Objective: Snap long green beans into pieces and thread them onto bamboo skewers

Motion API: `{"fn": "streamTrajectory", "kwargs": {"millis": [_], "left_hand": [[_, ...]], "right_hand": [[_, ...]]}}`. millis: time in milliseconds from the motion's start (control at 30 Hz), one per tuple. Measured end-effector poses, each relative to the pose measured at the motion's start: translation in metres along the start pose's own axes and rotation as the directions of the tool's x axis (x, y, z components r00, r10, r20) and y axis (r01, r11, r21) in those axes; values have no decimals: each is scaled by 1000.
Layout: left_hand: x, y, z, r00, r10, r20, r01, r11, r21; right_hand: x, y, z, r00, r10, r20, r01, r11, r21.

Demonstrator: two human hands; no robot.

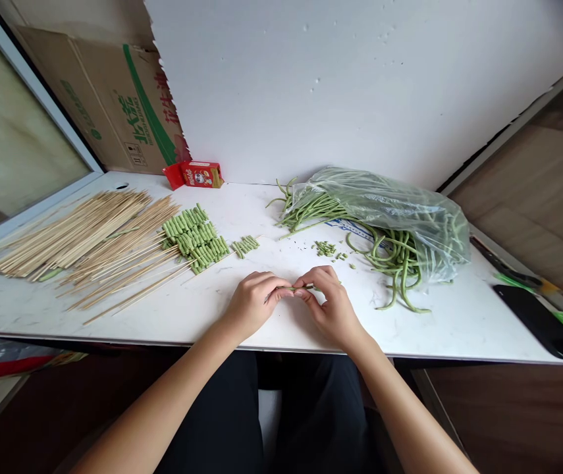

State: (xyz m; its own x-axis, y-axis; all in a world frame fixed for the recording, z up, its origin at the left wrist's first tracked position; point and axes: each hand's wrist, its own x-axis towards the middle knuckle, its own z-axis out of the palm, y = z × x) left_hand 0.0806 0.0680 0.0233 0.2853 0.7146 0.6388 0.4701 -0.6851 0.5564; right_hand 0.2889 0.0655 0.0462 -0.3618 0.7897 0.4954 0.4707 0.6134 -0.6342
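My left hand (256, 301) and my right hand (328, 299) meet over the front of the white table, fingertips pinched around a thin green bean (309, 287). Most of the bean is hidden by the fingers. Beyond the left hand lies a short row of cut bean pieces (245, 246) on a skewer. Further left, bean pieces threaded on skewers are stacked in a pile (195, 237). Small bean ends (325, 249) are scattered behind my right hand. To its right, long beans (402, 253) spill out of a clear plastic bag (384, 197).
Bare bamboo skewers (68, 234) spread over the left of the table (177, 319). A red packet (202, 175) stands by the white back panel (340, 85), near a cardboard box (108, 99). At the right edge lie a black phone (538, 316) and a dark-handled tool (498, 260).
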Motion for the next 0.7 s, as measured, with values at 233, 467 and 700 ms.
{"fn": "streamTrajectory", "kwargs": {"millis": [233, 467, 700], "left_hand": [[0, 1, 0, 997, 41, 68, -41, 999, -10], [-1, 1, -2, 993, -16, 116, 29, 993, -113], [1, -1, -8, 980, -95, 177, 117, 986, -117]], "right_hand": [[0, -3, 4, 998, -14, 67, 12, 999, 40], [-1, 1, 3, 994, -38, 100, 30, 996, 86], [-1, -2, 2, 996, -16, 83, 2, 986, 169]]}}
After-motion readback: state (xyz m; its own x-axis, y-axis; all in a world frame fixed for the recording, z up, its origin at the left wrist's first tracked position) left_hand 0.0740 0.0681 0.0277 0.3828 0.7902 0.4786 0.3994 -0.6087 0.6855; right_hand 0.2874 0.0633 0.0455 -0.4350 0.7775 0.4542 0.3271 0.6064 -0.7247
